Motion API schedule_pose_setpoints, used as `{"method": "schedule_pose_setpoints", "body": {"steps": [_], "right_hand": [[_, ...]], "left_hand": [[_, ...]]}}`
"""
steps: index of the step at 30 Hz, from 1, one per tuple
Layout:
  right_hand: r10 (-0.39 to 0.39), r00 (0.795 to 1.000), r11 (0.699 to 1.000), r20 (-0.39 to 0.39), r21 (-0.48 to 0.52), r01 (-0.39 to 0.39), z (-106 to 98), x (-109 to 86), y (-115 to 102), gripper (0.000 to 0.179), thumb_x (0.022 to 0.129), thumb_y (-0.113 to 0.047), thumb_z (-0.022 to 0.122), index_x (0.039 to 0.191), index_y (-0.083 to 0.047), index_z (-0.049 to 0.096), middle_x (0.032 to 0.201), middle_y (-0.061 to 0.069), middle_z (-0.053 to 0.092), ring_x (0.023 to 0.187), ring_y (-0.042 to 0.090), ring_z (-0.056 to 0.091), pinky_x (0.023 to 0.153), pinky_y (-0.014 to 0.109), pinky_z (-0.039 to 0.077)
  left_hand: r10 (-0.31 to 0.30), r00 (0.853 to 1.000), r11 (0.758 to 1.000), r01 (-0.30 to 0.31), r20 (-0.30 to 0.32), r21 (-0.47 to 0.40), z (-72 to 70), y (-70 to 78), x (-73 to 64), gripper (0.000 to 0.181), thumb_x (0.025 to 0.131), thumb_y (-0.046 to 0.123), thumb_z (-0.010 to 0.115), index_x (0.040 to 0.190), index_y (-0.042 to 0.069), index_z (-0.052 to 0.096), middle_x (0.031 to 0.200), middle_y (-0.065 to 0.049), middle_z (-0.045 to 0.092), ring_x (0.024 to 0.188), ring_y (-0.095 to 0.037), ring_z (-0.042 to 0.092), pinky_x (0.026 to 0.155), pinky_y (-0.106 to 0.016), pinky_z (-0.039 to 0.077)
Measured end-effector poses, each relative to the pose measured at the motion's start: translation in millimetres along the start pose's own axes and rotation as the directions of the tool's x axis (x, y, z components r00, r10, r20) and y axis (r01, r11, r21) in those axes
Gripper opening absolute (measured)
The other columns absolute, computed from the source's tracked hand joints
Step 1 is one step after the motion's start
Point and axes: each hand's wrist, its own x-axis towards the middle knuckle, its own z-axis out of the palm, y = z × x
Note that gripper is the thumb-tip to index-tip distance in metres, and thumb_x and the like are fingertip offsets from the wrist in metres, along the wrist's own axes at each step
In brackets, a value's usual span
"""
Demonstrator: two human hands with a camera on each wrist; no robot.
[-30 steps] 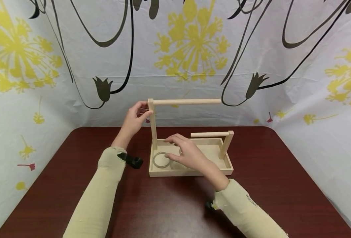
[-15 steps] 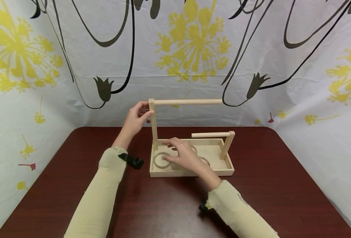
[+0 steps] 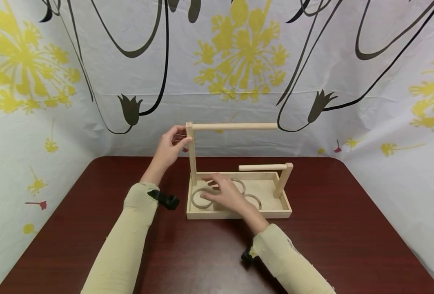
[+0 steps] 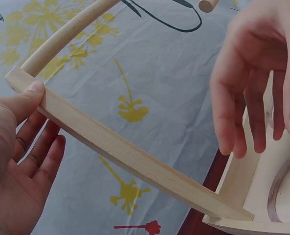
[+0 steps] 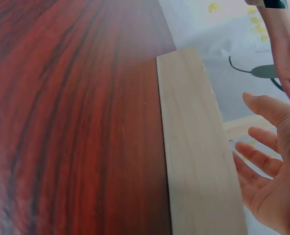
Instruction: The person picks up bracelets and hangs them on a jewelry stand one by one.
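My left hand holds the tall wooden post of a stand just below its top, thumb on the near face and fingers behind it, as the left wrist view shows at the post. Over the left half of the stand's shallow tray hovers my right hand, fingers spread and holding nothing. A grey-brown ring lies under its thumb. Two more rings, one farther back and another nearer the front, are partly covered by the right hand.
From the tall post a long dowel reaches rightward. A shorter post at the tray's right end carries a short dowel pointing left. The stand sits on a dark red-brown table, before a patterned cloth.
My right hand has moved slightly left and lower over the tray, uncovering two rings on its right. The left hand keeps its hold on the post.
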Motion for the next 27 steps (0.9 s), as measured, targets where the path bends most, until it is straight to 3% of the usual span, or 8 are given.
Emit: {"method": "schedule_pose_setpoints", "body": {"steps": [8, 27], "right_hand": [[0.059, 0.998, 0.994, 0.026, 0.094, -0.062, 9, 3.4, 11, 0.052, 0.09, -0.019, 0.075, 0.134, 0.0, 0.056, 0.136, 0.017, 0.06, 0.121, 0.037, 0.061, 0.101, 0.044, 0.054], [0.155, 0.986, 0.988, 0.056, 0.022, -0.156, 18, 3.8, 6, 0.063, 0.082, -0.025, 0.083, 0.135, -0.004, 0.057, 0.134, 0.016, 0.062, 0.123, 0.034, 0.06, 0.106, 0.046, 0.049]], "left_hand": [[0.001, 1.0, 1.0, -0.001, 0.0, -0.009, 0.7, 1.6, -0.9, 0.034, 0.1, 0.013, 0.061, 0.131, -0.001, 0.055, 0.124, -0.023, 0.059, 0.108, -0.038, 0.063, 0.07, -0.019, 0.056], [0.006, 1.0, 1.0, -0.006, -0.002, -0.017, 1.3, 1.5, -1.9, 0.035, 0.1, 0.012, 0.06, 0.132, -0.001, 0.054, 0.124, -0.024, 0.059, 0.107, -0.038, 0.063, 0.071, -0.019, 0.055]]}}
